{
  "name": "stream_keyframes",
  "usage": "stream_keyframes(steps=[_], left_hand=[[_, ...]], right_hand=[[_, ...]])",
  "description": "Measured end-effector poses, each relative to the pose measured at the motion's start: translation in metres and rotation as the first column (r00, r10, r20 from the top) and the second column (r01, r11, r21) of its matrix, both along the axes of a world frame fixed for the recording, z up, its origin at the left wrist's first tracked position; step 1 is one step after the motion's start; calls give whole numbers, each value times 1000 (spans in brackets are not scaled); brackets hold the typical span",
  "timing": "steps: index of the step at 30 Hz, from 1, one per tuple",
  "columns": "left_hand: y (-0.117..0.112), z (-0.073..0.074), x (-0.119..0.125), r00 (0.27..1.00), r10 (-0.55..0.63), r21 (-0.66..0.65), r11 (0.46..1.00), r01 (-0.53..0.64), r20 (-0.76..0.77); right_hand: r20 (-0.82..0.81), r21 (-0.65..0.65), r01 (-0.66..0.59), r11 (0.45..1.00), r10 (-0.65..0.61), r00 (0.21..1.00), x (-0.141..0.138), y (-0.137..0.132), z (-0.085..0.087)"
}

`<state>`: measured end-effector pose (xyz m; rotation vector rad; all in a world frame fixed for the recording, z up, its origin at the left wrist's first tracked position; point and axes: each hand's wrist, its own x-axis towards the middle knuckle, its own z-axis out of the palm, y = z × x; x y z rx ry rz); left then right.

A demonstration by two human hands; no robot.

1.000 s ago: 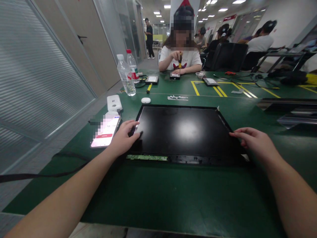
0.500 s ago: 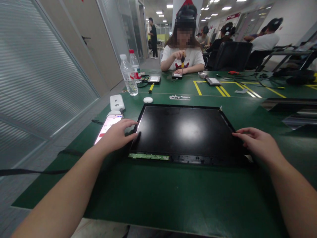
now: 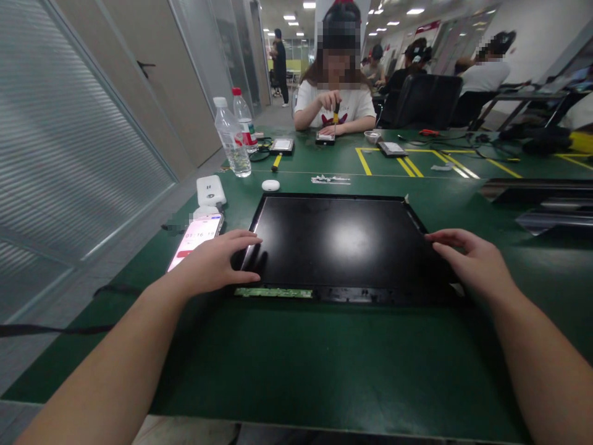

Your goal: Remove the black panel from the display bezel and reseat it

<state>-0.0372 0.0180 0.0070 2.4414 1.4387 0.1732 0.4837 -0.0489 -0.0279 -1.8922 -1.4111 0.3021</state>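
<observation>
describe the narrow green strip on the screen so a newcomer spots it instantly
On the dark green table lies a large black screen panel. A narrow strip runs along its near edge, at the left. Its lighter green sets it apart from the black edge beside it.

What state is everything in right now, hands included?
Left hand: open, fingers spread at the panel's left edge
Right hand: fingertips at the panel's right edge, grip unclear
LCD panel: flat, face up, dark
Green circuit board: exposed along the panel's near edge
Smartphone: screen lit
White-capped bottle: upright, capped
Red-capped bottle: upright, capped
Screwdriver: upright in a co-worker's hand
</observation>
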Motion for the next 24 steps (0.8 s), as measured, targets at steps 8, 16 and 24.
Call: stream_keyframes(steps=[8, 16, 24], left_hand=[[-2, 4, 4, 998, -15, -31, 999, 13, -69], [-3, 1, 6, 995, -6, 24, 1000, 8, -104], [-4, 0, 6, 995, -42, 18, 999, 44, -92]], right_hand=[[-15, -81, -209, 975, 208, 978, -7, -3, -1], [-46, -146, -166, 975, 161, 986, -9, 0, -1], [11, -121, -157, 980, 160, 987, -8, 0, -3]])
